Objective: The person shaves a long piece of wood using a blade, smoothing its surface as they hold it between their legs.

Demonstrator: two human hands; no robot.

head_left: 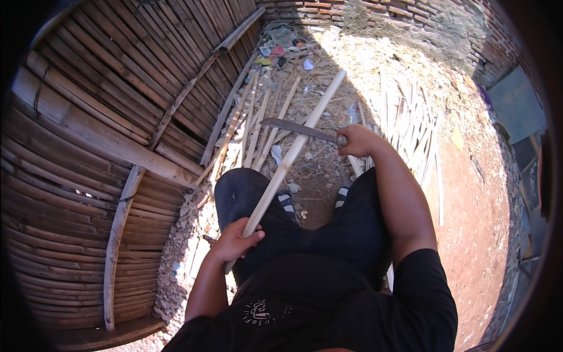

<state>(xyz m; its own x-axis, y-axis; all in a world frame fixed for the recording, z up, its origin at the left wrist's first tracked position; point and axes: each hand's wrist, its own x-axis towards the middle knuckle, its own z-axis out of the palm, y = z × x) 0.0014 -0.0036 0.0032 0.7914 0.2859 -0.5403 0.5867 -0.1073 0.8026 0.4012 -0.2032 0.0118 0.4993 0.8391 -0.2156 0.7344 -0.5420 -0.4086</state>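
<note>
A long pale strip, bamboo or wood by its look [281,171], slants from my left hip up and away to the right, passing over my left thigh. Near its lower end my left hand [240,239] is wrapped round it, thumb on top. My right hand [356,141] grips the handle of a machete [299,128]. The long dark blade points left and lies across the upper part of the strip; whether its edge bites into it I cannot tell.
Several split strips [410,126] lie in a pile on the right, and more strips [258,123] lie ahead to the left. A bamboo slat wall [117,76] rises close on the left. A brick wall [399,17] stands at the back. Shavings and litter cover the ground between.
</note>
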